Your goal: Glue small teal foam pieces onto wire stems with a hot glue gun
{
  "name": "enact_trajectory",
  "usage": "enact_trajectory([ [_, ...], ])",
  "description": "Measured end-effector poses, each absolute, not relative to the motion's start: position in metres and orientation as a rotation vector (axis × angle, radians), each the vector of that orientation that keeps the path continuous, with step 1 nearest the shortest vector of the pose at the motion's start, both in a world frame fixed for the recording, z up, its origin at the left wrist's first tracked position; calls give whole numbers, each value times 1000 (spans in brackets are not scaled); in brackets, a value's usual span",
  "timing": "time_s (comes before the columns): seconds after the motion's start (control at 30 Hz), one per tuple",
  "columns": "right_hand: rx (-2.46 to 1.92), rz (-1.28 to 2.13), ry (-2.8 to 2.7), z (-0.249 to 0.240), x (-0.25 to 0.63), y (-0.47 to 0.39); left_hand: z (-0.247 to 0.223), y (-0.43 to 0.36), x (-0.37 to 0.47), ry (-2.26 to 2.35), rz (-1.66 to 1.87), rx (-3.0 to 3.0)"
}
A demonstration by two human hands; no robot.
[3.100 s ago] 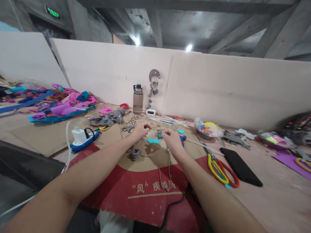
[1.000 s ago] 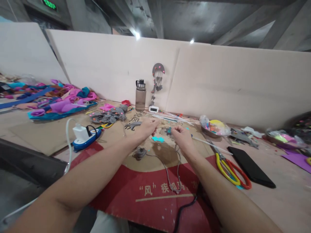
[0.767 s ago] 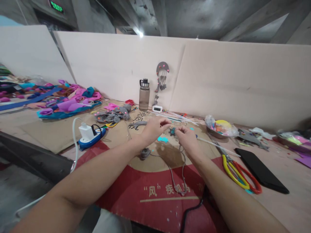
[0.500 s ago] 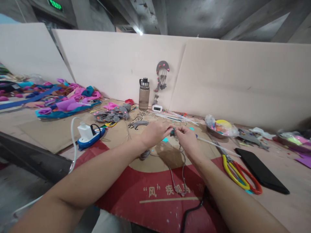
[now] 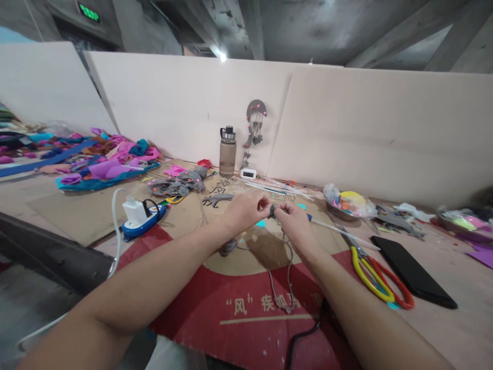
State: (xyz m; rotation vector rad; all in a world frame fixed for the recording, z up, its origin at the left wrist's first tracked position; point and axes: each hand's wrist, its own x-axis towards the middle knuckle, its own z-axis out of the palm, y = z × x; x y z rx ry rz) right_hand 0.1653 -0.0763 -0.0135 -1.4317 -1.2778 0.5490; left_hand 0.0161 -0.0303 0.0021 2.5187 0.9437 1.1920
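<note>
My left hand [image 5: 248, 211] and my right hand [image 5: 291, 221] meet above the cardboard, their fingertips pinched on a small dark teal-grey piece [image 5: 272, 211]. What kind of piece it is I cannot make out. Grey cord [image 5: 289, 257] hangs below my right hand and loops down onto the red part of the cardboard [image 5: 192, 303]. Under my left wrist sits a small bundle of grey cord [image 5: 228, 247], partly hidden. A thin white stick with a blue end [image 5: 335, 226] sticks out beside my right hand. A turquoise scrap [image 5: 261, 224] lies just below the fingers.
Scissors [image 5: 372, 272] with yellow and red handles and a black phone [image 5: 412, 270] lie at right. A power strip [image 5: 142, 221] is at left. Behind stand a bottle [image 5: 227, 154], a small clock [image 5: 248, 173] and a metal bowl [image 5: 342, 209]. Grey felt pieces [image 5: 177, 184] are piled back left.
Both hands stay together at nearly the same spot. The fingers have shifted slightly around the small piece, and more of it shows between them. The view has tilted a little.
</note>
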Motion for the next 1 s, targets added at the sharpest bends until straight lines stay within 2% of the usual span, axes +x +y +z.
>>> enact_trajectory([
  [0.33,-1430,551,-1294,-12,165,-79,0,-11,13,961,1140,1601],
  [0.63,-1450,524,-1249,-13,170,-75,-1,-1,5,1071,1142,1663],
  [0.83,-1455,545,-1254,-11,170,-76,1,-11,12,772,795,1499],
  [1.0,-1441,589,-1242,-10,170,-76,5,-19,16,608,777,1467],
])
